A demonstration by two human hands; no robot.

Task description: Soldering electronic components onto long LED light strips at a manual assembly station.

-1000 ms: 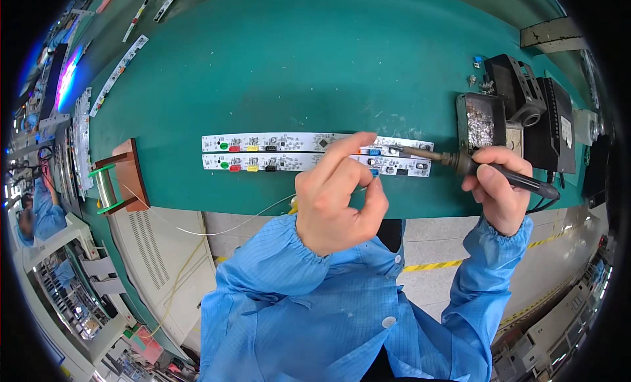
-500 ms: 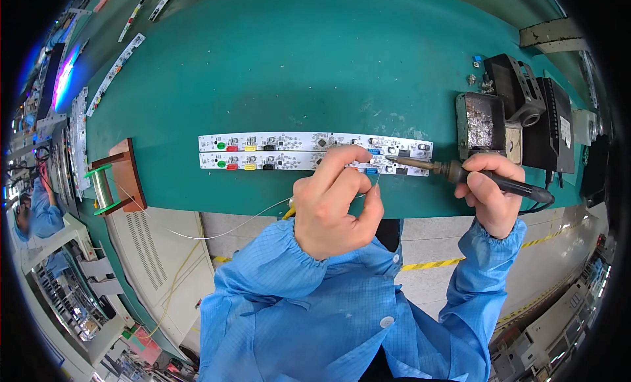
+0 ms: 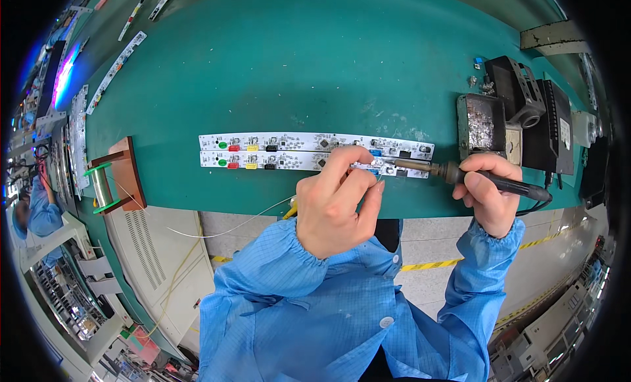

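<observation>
Electronics assembly workshop. Evidence: printed circuit boards (image 3: 296, 142) and soldering iron (image 3: 450, 172) near the front edge of the green worktop (image 3: 296, 66); solder spool (image 3: 102, 187) towards its left edge; yellow floor tape (image 3: 430, 266).

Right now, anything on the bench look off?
Minor: pale marks beyond the white boards break the even green mat; small loose bits lie uncontained beyond the metal tray. The boards sit neatly paired; fine damage can't be judged.
</observation>
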